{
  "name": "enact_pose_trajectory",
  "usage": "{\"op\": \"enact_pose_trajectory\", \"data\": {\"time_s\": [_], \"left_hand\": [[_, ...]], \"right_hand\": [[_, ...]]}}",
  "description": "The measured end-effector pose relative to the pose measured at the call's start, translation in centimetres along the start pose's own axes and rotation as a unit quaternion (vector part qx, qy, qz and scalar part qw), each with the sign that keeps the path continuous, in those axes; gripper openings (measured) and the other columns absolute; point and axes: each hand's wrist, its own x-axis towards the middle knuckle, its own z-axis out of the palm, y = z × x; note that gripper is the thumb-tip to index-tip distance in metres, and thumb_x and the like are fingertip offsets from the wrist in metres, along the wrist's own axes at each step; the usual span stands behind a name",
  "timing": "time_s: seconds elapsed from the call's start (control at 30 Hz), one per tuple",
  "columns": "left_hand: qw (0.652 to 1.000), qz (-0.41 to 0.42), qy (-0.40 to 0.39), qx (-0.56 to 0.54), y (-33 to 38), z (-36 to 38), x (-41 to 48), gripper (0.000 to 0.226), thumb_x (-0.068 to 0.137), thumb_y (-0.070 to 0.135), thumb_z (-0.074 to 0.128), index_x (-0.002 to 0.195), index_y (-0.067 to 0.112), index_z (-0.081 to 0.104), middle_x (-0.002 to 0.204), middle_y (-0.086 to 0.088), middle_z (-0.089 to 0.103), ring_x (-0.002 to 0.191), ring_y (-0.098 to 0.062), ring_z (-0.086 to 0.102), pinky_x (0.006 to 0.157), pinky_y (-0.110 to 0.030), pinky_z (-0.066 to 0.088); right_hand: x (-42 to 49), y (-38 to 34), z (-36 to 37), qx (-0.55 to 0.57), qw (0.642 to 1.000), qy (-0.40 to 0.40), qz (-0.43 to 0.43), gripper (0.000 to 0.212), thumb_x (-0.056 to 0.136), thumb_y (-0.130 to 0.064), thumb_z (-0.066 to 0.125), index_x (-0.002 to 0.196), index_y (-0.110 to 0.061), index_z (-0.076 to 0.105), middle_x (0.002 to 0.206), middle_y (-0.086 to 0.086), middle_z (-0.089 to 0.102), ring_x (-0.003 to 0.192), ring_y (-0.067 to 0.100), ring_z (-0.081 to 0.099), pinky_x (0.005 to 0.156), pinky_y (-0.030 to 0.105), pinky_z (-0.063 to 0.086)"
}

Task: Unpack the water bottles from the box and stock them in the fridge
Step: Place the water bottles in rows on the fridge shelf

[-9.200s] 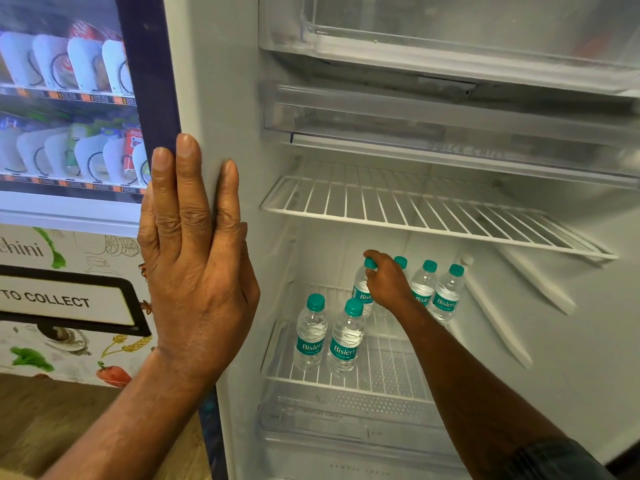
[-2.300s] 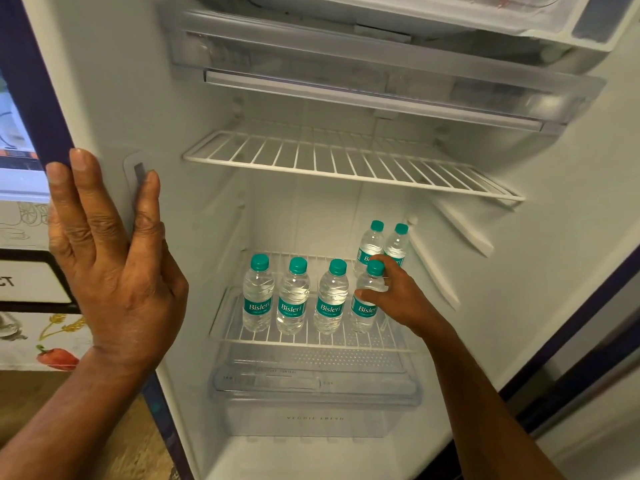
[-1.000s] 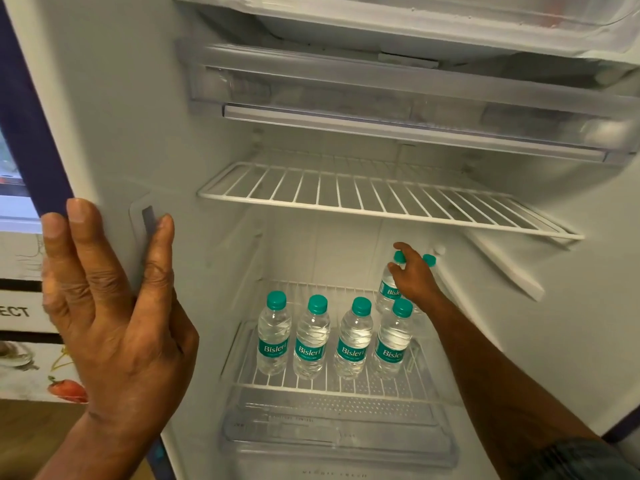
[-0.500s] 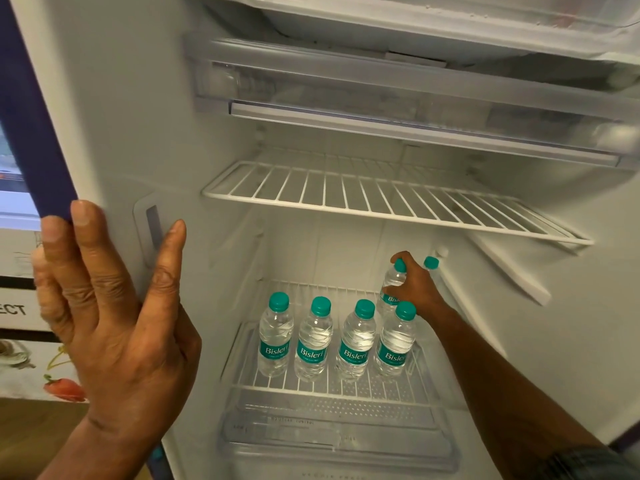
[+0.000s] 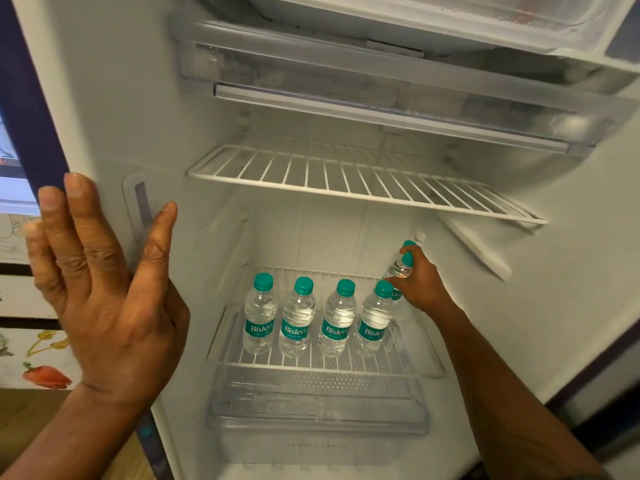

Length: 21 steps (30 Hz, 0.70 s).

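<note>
- The right hand (image 5: 420, 284), at centre right of the frame, reaches deep into the white fridge (image 5: 104, 98). Its fingers (image 5: 407, 259) are curled round the neck of a small clear plastic water bottle with a teal cap (image 5: 400, 270), probably to seat it in a second row.
- That bottle stands at the back right of the white lower wire shelf (image 5: 311, 363), just behind a front row of four matching teal-labelled bottles (image 5: 298, 320). A further teal cap (image 5: 410, 243) peeps out behind the hand.
- The front row stands upright and close together, labels forward, which leaves depth behind for more.
- The left hand (image 5: 104, 299), at lower left, holds nothing. Its fingers are straight and spread against the fridge's side edge, seemingly as a brace while leaning in.
- The white upper wire shelf (image 5: 346, 181) carries nothing, and a clear plastic drawer (image 5: 311, 420) sits below the bottles.
- At far left are a printed panel with a red vegetable (image 5: 45, 375) and a wooden floor (image 5: 27, 410). The box is out of view.
</note>
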Motion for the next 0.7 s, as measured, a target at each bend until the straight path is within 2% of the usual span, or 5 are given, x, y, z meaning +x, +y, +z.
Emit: {"op": "enact_pose_trajectory", "data": {"time_s": [0.03, 0.13, 0.37, 0.53, 0.7], "left_hand": [[1.000, 0.001, -0.006, -0.001, -0.2, 0.1, -0.1, 0.063, 0.110, 0.007, 0.037, 0.164, 0.034, 0.023, 0.168, -0.030, 0.013, 0.145, -0.062, 0.029, 0.110, -0.073, 0.036], [1.000, -0.007, -0.009, 0.001, 0.2, -0.3, -0.1, 0.060, 0.110, 0.010, 0.035, 0.164, 0.036, 0.025, 0.164, -0.033, 0.022, 0.140, -0.064, 0.035, 0.109, -0.071, 0.037], [1.000, -0.019, -0.021, 0.005, -0.6, 0.5, -0.3, 0.057, 0.112, 0.019, 0.030, 0.163, 0.042, 0.022, 0.167, -0.026, 0.022, 0.146, -0.057, 0.032, 0.115, -0.065, 0.035], [1.000, -0.011, 0.000, 0.005, -0.5, 0.6, -0.2, 0.057, 0.112, 0.015, 0.033, 0.163, 0.039, 0.024, 0.168, -0.026, 0.017, 0.153, -0.052, 0.021, 0.119, -0.065, 0.030], [1.000, -0.012, -0.011, 0.017, -0.9, 0.9, -0.3, 0.057, 0.113, 0.017, 0.032, 0.164, 0.040, 0.020, 0.169, -0.025, 0.015, 0.154, -0.050, 0.021, 0.120, -0.064, 0.030]], "right_hand": [[-0.6, -0.2, -0.4, -0.004, 1.000, -0.003, 0.003, 0.068, 0.079, -0.011, 0.080, 0.134, -0.016, 0.041, 0.113, 0.005, 0.057, 0.093, 0.018, 0.060, 0.078, 0.024, 0.047], [-2.2, -0.9, -1.4, -0.020, 0.999, -0.021, 0.014, 0.069, 0.077, -0.011, 0.081, 0.133, -0.017, 0.041, 0.112, 0.003, 0.059, 0.093, 0.019, 0.062, 0.079, 0.028, 0.049], [-6.0, -1.3, -2.2, -0.024, 0.999, -0.031, 0.017, 0.058, 0.078, -0.009, 0.080, 0.123, -0.018, 0.044, 0.110, 0.000, 0.059, 0.092, 0.019, 0.062, 0.083, 0.031, 0.052], [-7.0, -1.4, -2.0, -0.029, 0.998, -0.051, 0.014, 0.060, 0.080, -0.012, 0.078, 0.128, -0.019, 0.042, 0.119, 0.001, 0.058, 0.099, 0.019, 0.061, 0.092, 0.037, 0.051], [-7.8, -1.4, -1.8, -0.043, 0.997, -0.067, 0.019, 0.066, 0.080, -0.012, 0.079, 0.132, -0.019, 0.040, 0.128, 0.005, 0.059, 0.111, 0.026, 0.063, 0.098, 0.043, 0.052]]}}
